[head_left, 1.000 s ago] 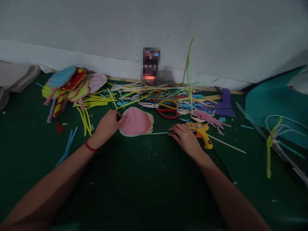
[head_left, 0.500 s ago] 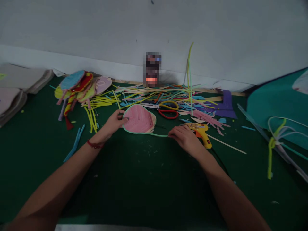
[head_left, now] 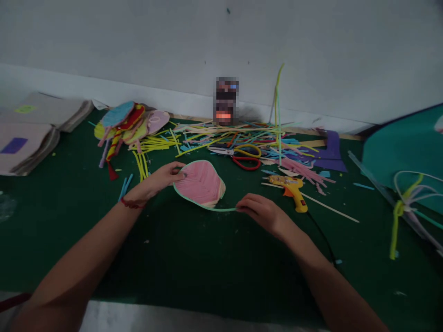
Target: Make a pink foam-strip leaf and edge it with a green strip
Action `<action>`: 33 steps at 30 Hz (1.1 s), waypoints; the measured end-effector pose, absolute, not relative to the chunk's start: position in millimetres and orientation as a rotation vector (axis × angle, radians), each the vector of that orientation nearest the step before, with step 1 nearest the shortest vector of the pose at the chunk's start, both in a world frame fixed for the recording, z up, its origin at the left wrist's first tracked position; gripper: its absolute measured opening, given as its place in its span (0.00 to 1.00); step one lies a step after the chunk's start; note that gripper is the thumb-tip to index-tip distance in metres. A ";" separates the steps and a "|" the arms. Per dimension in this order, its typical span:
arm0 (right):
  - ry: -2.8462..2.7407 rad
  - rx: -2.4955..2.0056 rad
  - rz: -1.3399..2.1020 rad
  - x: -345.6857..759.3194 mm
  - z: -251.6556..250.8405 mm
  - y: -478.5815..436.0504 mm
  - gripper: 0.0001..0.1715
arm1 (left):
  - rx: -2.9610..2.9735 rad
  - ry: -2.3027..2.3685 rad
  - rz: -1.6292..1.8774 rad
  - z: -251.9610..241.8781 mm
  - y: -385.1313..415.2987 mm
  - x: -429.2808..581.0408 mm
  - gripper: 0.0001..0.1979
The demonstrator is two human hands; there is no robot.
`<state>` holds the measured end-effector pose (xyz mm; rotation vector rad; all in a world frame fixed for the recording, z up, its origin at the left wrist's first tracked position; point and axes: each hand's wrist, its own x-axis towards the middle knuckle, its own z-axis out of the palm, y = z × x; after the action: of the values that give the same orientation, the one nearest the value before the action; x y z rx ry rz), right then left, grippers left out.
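A pink fan-shaped panel of pipe cleaners (head_left: pixel 199 182) is held at its left side by my left hand (head_left: pixel 169 175), thumb on its face. A mint green pipe cleaner (head_left: pixel 221 210) runs along the panel's edge, and its free end stretches off to the right. My right hand (head_left: pixel 259 210) pinches that end, away from the panel. Beige strands show at the panel's lower right. A yellow hot glue gun (head_left: pixel 292 189) lies just beyond my right hand, its cord trailing toward me. Scissors (head_left: pixel 242 154) with yellow and red handles rest behind the panel.
Loose pipe cleaners (head_left: pixel 228 133) in many colours lie along the wall. Finished fans (head_left: pixel 119 115) are piled at the back left, near stacked pale packs (head_left: pixel 27 143). A phone-like blurred object (head_left: pixel 226 101) stands at the wall. A teal sheet (head_left: pixel 404 143) is at right.
The panel has tilted and come slightly nearer to me. My right hand has moved down and a little left with the pipe cleaner's end. The camera view has shifted left.
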<state>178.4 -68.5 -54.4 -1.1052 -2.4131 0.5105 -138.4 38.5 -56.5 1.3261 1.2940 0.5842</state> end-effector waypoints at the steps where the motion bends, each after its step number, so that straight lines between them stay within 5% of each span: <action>1: -2.414 -1.084 0.536 176.1 -53.9 -72.1 0.12 | 1.344 1.288 0.565 -56.2 38.4 -140.4 0.23; 7: -2.508 -1.009 0.419 161.0 -55.4 -84.9 0.13 | 1.594 1.241 0.459 -62.5 36.8 -145.0 0.23; 12: -2.532 -1.038 0.368 155.5 -64.7 -84.8 0.11 | 2.169 1.440 0.709 -56.7 13.7 -140.1 0.15; 16: -2.527 -1.071 0.382 154.9 -74.4 -83.8 0.10 | 2.460 1.065 0.561 -49.3 -8.1 -134.6 0.10; 21: -2.511 -1.104 0.384 154.6 -83.0 -81.4 0.10 | 2.481 0.712 0.358 -51.8 -19.1 -129.6 0.07; 33: -2.407 -1.125 0.442 144.8 -83.1 -78.2 0.12 | 2.496 0.683 0.314 -63.9 -22.6 -124.6 0.05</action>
<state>144.8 -78.2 -83.1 -1.1252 -2.4070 0.4418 -124.6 -22.6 -63.9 2.4956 0.6832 0.3140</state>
